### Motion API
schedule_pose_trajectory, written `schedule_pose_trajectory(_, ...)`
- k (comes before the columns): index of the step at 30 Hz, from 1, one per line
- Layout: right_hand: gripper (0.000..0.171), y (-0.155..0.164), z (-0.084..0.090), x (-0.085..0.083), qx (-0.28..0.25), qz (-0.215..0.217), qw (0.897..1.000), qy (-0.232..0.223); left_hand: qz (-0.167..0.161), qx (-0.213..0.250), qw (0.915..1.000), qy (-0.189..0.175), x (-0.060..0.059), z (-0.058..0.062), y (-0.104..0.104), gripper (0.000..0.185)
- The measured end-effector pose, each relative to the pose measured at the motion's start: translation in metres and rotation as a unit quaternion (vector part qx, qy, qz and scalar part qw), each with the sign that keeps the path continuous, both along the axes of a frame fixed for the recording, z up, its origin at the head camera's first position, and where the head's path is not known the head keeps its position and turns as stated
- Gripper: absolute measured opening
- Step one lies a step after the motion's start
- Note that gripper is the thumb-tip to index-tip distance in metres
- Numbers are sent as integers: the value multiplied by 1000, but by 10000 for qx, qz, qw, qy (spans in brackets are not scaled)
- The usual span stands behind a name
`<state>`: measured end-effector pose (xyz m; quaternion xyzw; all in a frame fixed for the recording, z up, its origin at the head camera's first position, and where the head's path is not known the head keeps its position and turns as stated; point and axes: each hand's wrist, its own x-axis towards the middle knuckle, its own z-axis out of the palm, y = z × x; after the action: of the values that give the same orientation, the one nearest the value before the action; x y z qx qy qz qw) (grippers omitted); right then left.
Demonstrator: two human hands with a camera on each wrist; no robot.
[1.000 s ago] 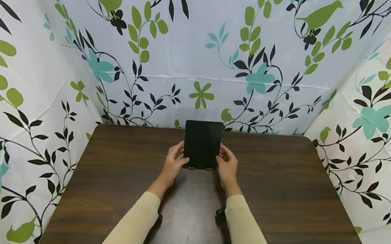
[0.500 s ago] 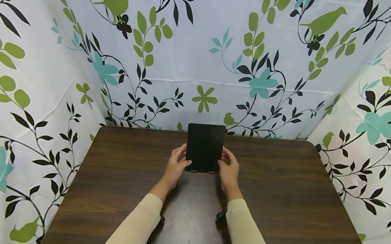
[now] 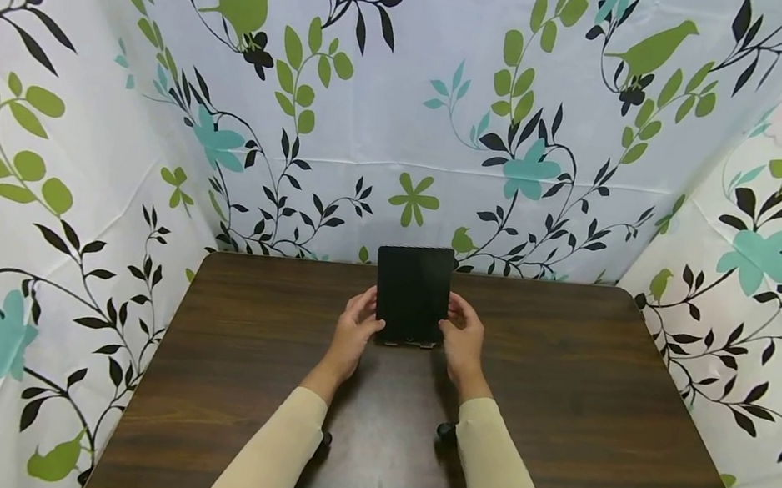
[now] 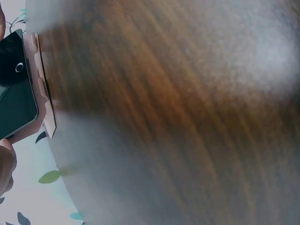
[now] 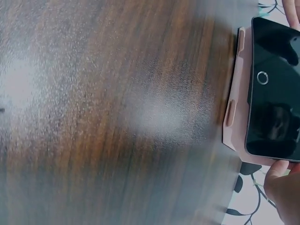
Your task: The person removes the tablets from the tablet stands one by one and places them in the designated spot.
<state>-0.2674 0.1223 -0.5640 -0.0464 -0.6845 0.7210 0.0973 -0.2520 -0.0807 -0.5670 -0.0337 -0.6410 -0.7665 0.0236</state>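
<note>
A black tablet point(image 3: 412, 291) with a round home button stands near upright at the table's far side. Behind and below it shows a pink stand point(image 5: 242, 93) with small lips along its front. A strip of pink lies between the tablet's bottom edge and those lips in both wrist views. My left hand point(image 3: 354, 330) grips the tablet's left side, thumb on its lower front corner and fingers along the edge. On the opposite side my right hand point(image 3: 462, 341) holds it the same way, thumb at the lower right edge. The fingers behind the tablet are hidden.
The brown wood-grain table point(image 3: 564, 405) spreads around both forearms. White cloth point(image 3: 351, 103) printed with birds and leaves hangs behind the table and along both sides. Dark wrist cameras sit under both sleeves.
The head view has shifted slightly. Against the table, the tablet has risen a little, its bottom edge apart from the stand's lips. Both hands keep their grip on it.
</note>
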Motion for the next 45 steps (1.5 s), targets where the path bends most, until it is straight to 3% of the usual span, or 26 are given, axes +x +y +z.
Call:
schedule_pose_trajectory(8, 49, 0, -4, 2, 41, -378, 9992, 80, -71, -502, 9986, 122, 2, 2, -5, 58)
schedule_pose_trajectory(17, 44, 1, -8, 5, -71, -684, 9975, 183, -102, -391, 9988, 259, 1, 1, -5, 60)
schedule_pose_trajectory(20, 43, 2, -8, 6, -147, -678, 9973, 221, -79, -417, 9985, 349, 1, 6, -4, 58)
schedule_pose_trajectory(27, 43, 11, -4, 7, -371, -614, 9971, 269, 80, -214, 9978, 618, 9, 31, 3, 54)
schedule_pose_trajectory(39, 46, 39, 3, 7, -483, -573, 9964, 394, 148, -439, 9948, 905, 13, 42, 30, 51)
schedule_pose_trajectory(45, 46, 54, 12, 8, -514, -476, 9975, 130, 292, -664, 9947, 735, 14, 50, 46, 51)
